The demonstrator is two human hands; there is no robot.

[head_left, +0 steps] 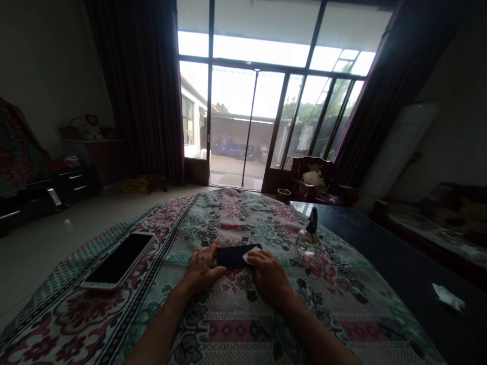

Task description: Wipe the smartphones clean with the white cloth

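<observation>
A black phone or phone case (pixel 233 257) lies face down on the floral bedspread (pixel 232 324), directly in front of me. My left hand (pixel 201 269) pins its left end, fingertips on the black surface. My right hand (pixel 268 276) presses a folded white tissue (pixel 249 257) against its right end. A white smartphone (pixel 117 259) with a dark screen lies apart to the left. A small glass spray bottle (pixel 308 239) with a black nozzle stands beyond my right hand, not touching it.
A dark tabletop (pixel 384 268) runs along the right, with a crumpled white tissue (pixel 449 297) on it. Beyond the bedspread are a tiled floor, a red wooden chair (pixel 310 177), a sofa, low cabinets and glass doors.
</observation>
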